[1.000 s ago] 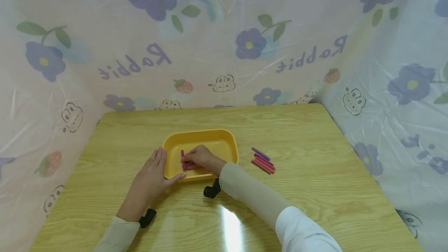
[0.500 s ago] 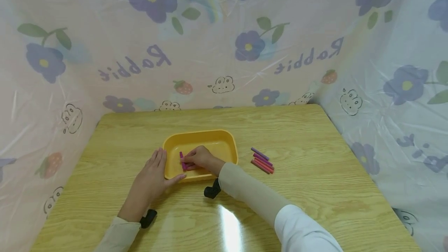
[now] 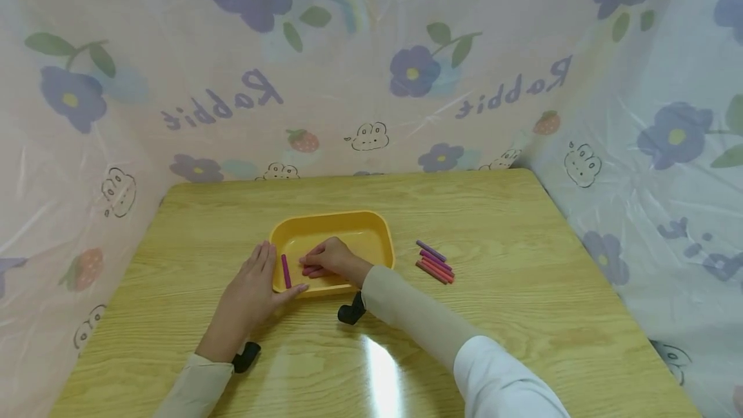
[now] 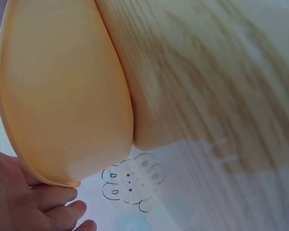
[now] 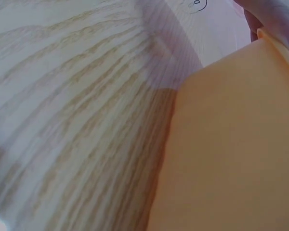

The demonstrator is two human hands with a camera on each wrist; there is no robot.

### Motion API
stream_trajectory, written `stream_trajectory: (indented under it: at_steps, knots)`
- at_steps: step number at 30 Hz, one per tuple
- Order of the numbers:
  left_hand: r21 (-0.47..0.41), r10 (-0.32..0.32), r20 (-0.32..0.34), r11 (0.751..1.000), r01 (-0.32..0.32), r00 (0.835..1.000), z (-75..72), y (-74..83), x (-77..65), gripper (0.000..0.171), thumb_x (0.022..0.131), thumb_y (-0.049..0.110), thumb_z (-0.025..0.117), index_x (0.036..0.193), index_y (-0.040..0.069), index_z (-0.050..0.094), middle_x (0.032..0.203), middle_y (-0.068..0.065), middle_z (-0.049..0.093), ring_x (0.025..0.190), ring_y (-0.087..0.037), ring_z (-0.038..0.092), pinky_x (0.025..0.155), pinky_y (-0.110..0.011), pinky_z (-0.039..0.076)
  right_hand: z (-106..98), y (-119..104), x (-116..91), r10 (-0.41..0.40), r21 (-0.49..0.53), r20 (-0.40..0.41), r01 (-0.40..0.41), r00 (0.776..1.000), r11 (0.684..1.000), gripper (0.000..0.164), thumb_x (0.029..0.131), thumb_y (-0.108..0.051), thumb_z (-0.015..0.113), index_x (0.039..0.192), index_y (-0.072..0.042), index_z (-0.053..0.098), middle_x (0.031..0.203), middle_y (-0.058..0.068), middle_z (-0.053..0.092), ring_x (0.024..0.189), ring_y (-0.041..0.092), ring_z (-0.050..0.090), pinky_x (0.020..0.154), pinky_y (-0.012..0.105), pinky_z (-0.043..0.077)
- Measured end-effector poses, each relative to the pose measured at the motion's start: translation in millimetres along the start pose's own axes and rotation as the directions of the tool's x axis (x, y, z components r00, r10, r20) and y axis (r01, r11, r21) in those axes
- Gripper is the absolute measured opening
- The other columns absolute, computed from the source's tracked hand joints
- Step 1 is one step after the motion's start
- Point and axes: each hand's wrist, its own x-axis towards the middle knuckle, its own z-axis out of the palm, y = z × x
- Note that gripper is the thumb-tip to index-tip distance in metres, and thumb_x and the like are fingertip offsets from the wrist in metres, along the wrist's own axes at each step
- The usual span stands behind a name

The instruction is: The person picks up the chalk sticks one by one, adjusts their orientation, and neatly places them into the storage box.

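A yellow rectangular tray (image 3: 331, 216) stands on the wooden table in the head view. My left hand (image 3: 251, 286) holds its near left corner, the fingers along the left rim and the thumb over the front rim. In the left wrist view, bent fingers (image 4: 53, 207) lie against the outside of the tray. Just inside the left wall lies a thin magenta stick (image 3: 286, 271), apart from the right hand. My right hand (image 3: 333, 258) is low in the tray with loosely bent fingers, and no stick shows between them. Its wrist crosses the front rim.
Right of the tray, several thin sticks (image 3: 435, 262) in purple, magenta, pink and brownish red lie side by side on the table (image 3: 511, 231). A patterned plastic sheet (image 3: 371, 82) surrounds the table at the back and sides.
The magenta stick has moved left, from the right hand's fingertips to beside the left wall, and the right hand has let go of it. The left hand stays at the tray's corner.
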Motion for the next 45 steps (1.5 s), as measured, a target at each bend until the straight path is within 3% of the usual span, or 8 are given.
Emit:
stream_trajectory:
  at_steps: [16,25,31,37,45]
  knots:
    - [0.006,-0.03,0.011,1.0,0.03,0.999,-1.9,-2.3,-7.5,0.114,0.076,0.08,0.037,0.143,-0.01,0.02,0.148,-0.027,0.018,0.137,-0.039,0.017,0.107,-0.052,0.022,7.7,-3.3,-5.0,-0.017,-0.052,0.016,0.018,1.0,0.999,0.02,0.086,-0.017,0.066,0.088,0.002,0.072,0.078,0.012,0.07,0.072,0.022,0.069,0.063,0.029,0.056]
    - [0.003,-0.013,-0.01,1.0,0.013,1.0,-1.7,-2.3,-5.7,0.113,0.076,0.08,0.037,0.143,-0.009,0.021,0.148,-0.027,0.021,0.137,-0.038,0.018,0.108,-0.05,0.021,3.6,-3.4,0.5,-0.157,0.035,-0.081,0.16,0.984,0.986,0.037,0.087,-0.028,0.066,0.097,0.008,0.068,0.079,0.012,0.069,0.069,0.022,0.069,0.063,0.032,0.056]
    - [0.019,-0.037,0.008,0.999,0.037,0.999,-1.0,-2.5,-3.0,0.114,0.076,0.082,0.034,0.144,-0.008,0.019,0.149,-0.026,0.018,0.137,-0.037,0.016,0.109,-0.05,0.02,-0.3,-8.6,1.0,-0.258,0.08,-0.08,0.265,0.963,0.961,0.045,0.088,-0.032,0.063,0.106,0.01,0.064,0.091,0.019,0.068,0.077,0.025,0.069,0.069,0.034,0.056]
    - [-0.01,-0.018,0.017,1.0,0.018,1.0,-1.3,3.1,4.2,0.115,0.076,0.081,0.035,0.145,-0.008,0.016,0.149,-0.026,0.016,0.138,-0.037,0.015,0.109,-0.049,0.019,-19.7,-20.1,-14.8,-0.334,0.074,-0.044,0.337,0.942,0.939,0.041,0.09,-0.025,0.063,0.111,0.011,0.061,0.105,0.027,0.062,0.09,0.034,0.065,0.08,0.043,0.052]
    - [-0.003,-0.059,0.064,0.998,0.06,0.996,-3.0,1.8,-0.4,0.115,0.075,0.083,0.03,0.146,-0.006,0.012,0.151,-0.022,0.011,0.139,-0.035,0.01,0.11,-0.048,0.016,-58.6,-44.0,-60.9,-0.42,0.04,0.001,0.42,0.908,0.907,0.035,0.094,-0.015,0.055,0.115,0.014,0.056,0.103,0.023,0.063,0.102,0.043,0.057,0.087,0.045,0.048]
